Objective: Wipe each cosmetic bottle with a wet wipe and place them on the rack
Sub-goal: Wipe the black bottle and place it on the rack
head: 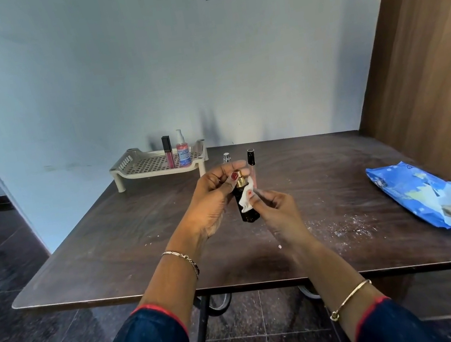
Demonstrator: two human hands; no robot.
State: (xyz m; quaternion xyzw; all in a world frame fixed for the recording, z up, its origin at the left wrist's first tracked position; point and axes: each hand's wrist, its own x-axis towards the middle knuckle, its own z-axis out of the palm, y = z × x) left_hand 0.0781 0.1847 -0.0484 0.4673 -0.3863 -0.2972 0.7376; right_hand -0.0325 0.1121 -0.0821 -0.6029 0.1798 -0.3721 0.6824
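Black bottle sits in the left hand's grip; the right hand pinches a wet wipe against it.

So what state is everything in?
Black bottle with gold collar: upright, gripped by left hand.
White wet wipe: pinched against it by right hand.
Beige plastic rack: holds two items.
Pink black-capped tube: upright on rack.
Pink spray bottle: upright on rack.
Silver-capped bottle: upright on table.
Clear black-capped tube: upright on table.
Blue wipe pack: lying flat.
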